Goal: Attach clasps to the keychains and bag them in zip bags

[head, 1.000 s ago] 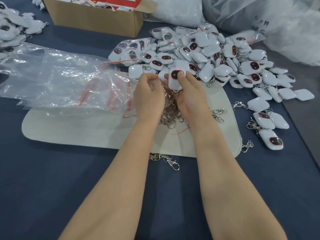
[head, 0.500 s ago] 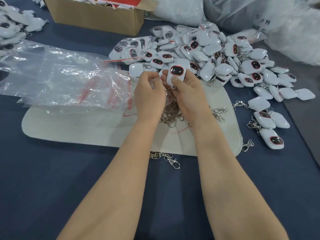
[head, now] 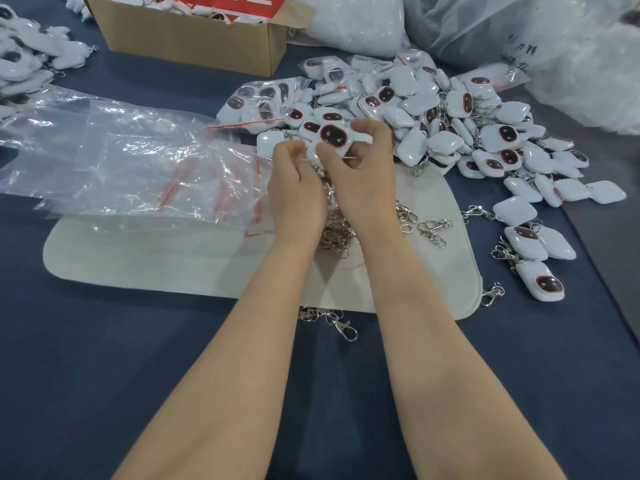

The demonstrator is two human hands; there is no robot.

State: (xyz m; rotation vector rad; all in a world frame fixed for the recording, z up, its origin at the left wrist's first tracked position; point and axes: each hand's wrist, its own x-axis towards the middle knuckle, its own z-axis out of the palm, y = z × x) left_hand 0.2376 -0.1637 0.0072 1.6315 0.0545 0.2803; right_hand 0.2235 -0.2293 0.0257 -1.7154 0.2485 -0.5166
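Blue tabletop (head: 104, 375), pale mat (head: 138, 258); left hand (head: 298, 188), right hand (head: 360, 181) in pinch on keychain (head: 333, 136).

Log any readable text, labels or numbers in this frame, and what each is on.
Red label in the box: white characters, cut off at the frame edge, unreadable.
Clear sack: dark handwriting, too blurred to read.
No other text shows.

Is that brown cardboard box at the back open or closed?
Open: the brown cardboard box has a flap folded outward, and white items and red paper show inside.
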